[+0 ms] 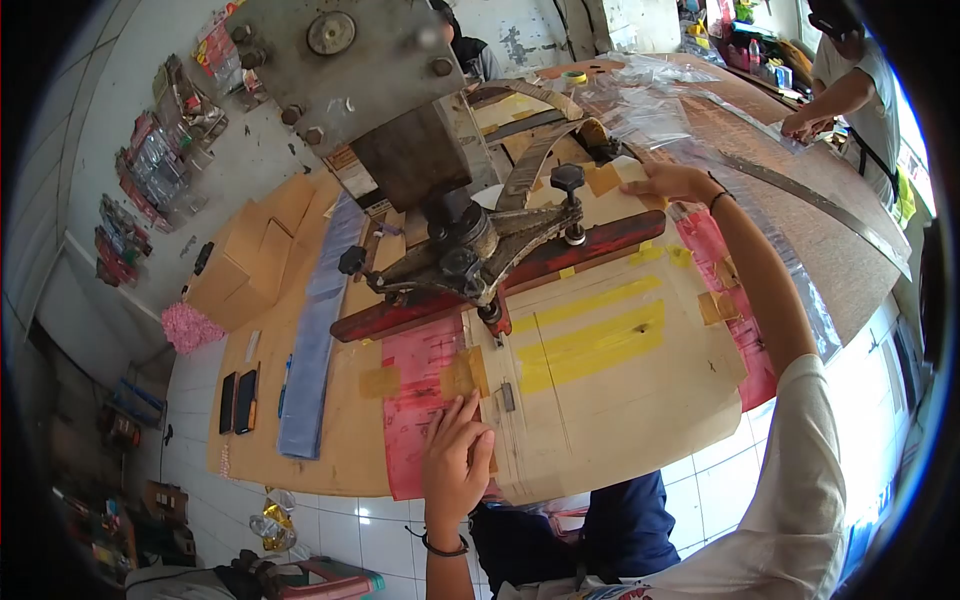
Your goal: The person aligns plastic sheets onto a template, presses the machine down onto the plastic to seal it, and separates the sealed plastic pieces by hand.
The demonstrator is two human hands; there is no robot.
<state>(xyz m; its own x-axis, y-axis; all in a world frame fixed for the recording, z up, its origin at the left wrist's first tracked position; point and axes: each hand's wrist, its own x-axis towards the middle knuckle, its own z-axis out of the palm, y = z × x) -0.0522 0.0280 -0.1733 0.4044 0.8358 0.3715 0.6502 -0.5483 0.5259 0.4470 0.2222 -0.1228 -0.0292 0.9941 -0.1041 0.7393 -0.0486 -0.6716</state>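
Note:
A tan cardboard board (630,385) with yellow tape strips (592,345) lies under the machine's dark red bar (410,318). A small dark metal piece (508,397) sits near its left side. Pink film strips (410,425) with brown tape run along both sides. My left hand (458,460) lies with fingers stretched out over the board's left edge, touching the film and tape. Reaching past the bar's right end, my right hand (672,182) rests on the board's far right part, its fingers extended and partly hidden.
The machine's black knobs (567,178) and metal arm overhang the board. To the left are a blue plastic strip (322,340), two dark phone-like objects (240,402) and a cardboard box (240,265). Clear plastic film (640,105) covers part of the right table, where another person (850,95) works.

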